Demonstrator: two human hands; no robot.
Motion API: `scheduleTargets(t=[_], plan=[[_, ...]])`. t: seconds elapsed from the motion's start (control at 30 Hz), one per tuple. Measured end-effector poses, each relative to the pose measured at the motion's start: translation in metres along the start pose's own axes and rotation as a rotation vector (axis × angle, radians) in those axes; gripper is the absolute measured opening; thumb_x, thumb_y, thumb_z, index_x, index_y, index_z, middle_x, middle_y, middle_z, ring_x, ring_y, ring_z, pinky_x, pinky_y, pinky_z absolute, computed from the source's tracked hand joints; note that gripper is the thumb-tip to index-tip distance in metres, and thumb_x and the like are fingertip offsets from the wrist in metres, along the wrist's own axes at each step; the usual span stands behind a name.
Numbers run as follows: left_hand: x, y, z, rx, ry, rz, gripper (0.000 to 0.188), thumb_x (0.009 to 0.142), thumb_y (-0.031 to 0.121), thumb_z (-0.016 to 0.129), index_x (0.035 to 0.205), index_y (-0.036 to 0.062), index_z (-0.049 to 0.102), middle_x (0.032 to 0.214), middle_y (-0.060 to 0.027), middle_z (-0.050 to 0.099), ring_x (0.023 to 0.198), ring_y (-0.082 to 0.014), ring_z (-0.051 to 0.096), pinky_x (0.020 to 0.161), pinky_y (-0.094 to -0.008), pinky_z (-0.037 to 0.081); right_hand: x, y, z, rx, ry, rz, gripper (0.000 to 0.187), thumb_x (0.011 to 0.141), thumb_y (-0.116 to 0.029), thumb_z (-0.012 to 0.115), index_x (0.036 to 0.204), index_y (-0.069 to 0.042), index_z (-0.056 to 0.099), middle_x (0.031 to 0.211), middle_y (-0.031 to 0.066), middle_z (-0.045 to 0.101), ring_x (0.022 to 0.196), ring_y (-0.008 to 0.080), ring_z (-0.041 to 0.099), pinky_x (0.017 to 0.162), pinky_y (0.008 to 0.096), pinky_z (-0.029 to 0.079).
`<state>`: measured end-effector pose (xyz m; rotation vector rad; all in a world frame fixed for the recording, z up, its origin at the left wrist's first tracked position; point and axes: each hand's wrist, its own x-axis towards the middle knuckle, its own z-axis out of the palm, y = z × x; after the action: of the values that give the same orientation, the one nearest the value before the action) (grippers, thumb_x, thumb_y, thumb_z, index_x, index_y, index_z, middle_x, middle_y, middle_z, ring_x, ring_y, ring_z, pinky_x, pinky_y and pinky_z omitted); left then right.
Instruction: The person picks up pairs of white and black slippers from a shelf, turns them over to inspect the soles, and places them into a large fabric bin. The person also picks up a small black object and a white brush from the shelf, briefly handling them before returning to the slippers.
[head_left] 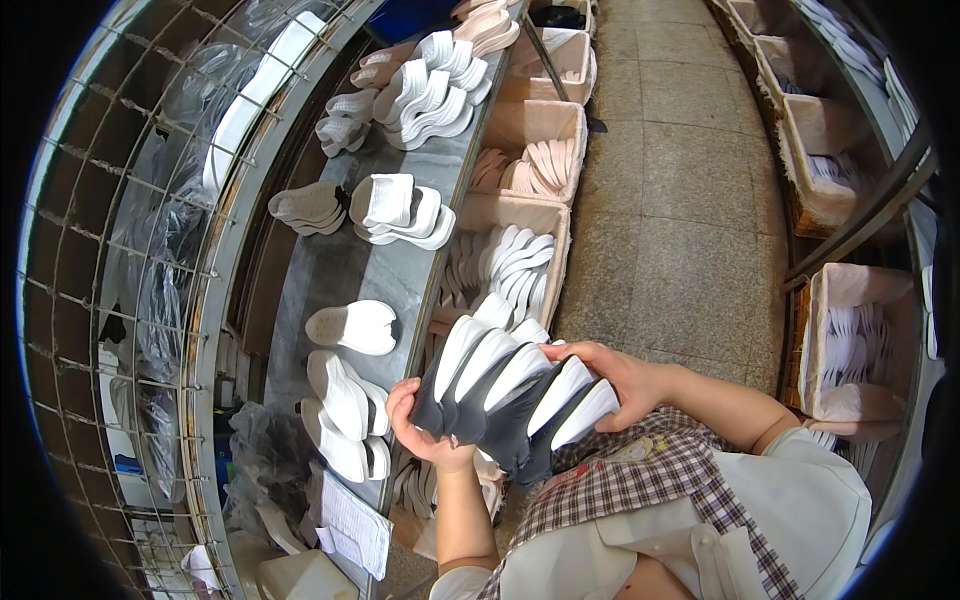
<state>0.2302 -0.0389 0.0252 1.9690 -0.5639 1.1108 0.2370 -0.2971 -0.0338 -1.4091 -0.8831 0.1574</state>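
Note:
In front of my apron, a row of nested black-and-white shoe soles is held between both hands, with white ends up and black parts below. My left hand is closed around the near left side of the row. The fingers of my right hand wrap over its right end. Left of the soles runs a grey worktable. On it, nearest my left hand, lie white soles in small stacks, and a single white sole lies beyond them.
More stacked soles stand farther along the table, with printed papers at its near end. Cloth-lined baskets of soles line its right side. Across the tiled aisle stand more lined baskets. A wire mesh borders the far left.

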Motion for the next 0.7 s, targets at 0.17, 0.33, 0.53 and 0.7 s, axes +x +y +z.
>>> scheduleTargets(t=[0.17, 0.33, 0.53, 0.7], plan=[[-0.002, 0.003, 0.0, 0.053, -0.011, -0.033, 0.068, 0.079, 0.048, 0.065, 0.119, -0.0005, 0.04, 0.109, -0.0172, 0.047, 0.1, -0.0289, 0.05, 0.09, -0.0408, 0.041, 0.0, 0.003, 0.0, 0.048, -0.021, 0.023, 0.103, 0.057, -0.033, 0.071, 0.143, -0.008, 0.02, 0.139, 0.0164, 0.035, 0.124, 0.0334, 0.038, 0.105, 0.0428, 0.026], [-0.004, 0.002, 0.002, 0.08, -0.035, -0.086, 0.064, 0.071, 0.028, 0.073, 0.118, 0.0003, 0.041, 0.109, -0.0163, 0.048, 0.101, -0.0289, 0.05, 0.09, -0.0394, 0.041, -0.003, 0.017, 0.001, 0.159, -0.04, 0.072, 0.104, 0.059, -0.03, 0.075, 0.143, -0.008, 0.018, 0.139, 0.0171, 0.033, 0.127, 0.0313, 0.036, 0.106, 0.0416, 0.026], [-0.01, -0.002, 0.014, 0.043, -0.102, -0.228, 0.074, 0.053, 0.001, 0.076, 0.12, 0.0013, 0.044, 0.113, -0.0117, 0.045, 0.106, -0.0247, 0.048, 0.094, -0.035, 0.039, -0.02, 0.041, 0.002, 0.554, -0.02, 0.359, 0.109, 0.066, -0.032, 0.076, 0.145, -0.006, 0.006, 0.139, 0.0148, 0.031, 0.129, 0.024, 0.031, 0.106, 0.0389, 0.026], [-0.02, -0.007, 0.024, 0.018, -0.077, -0.353, 0.07, 0.048, -0.002, 0.073, 0.114, 0.0018, 0.048, 0.109, -0.0123, 0.045, 0.102, -0.0262, 0.049, 0.09, -0.0355, 0.042, -0.028, 0.056, 0.002, 0.577, -0.045, 0.405, 0.109, 0.066, -0.028, 0.076, 0.145, -0.006, 0.003, 0.14, 0.0134, 0.028, 0.131, 0.0232, 0.027, 0.107, 0.0393, 0.024]])
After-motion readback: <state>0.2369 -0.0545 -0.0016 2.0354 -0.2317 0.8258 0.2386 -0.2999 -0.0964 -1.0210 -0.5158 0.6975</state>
